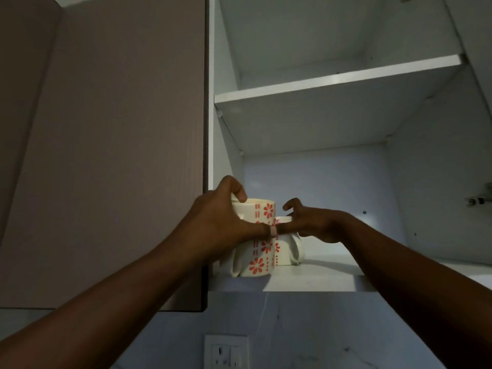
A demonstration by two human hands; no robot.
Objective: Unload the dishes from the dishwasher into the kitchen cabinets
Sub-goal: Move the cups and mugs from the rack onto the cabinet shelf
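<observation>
Two cream mugs with red flower prints stand on the bottom shelf (319, 280) of an open white wall cabinet. The front mug (259, 259) is at the shelf's left front corner, and my left hand (221, 222) wraps around its upper side with the thumb across the front and fingers over the rim. The second mug (288, 249) stands just behind and to the right, its handle facing right. My right hand (308, 225) rests on top of that mug with fingers spread and loosely curled; whether it grips the mug is unclear.
The cabinet's upper shelf (332, 78) is bare. A closed brown cabinet door (106, 155) fills the left. A door hinge (479, 199) sits at the right edge. A wall socket (226, 352) is mounted below the cabinet.
</observation>
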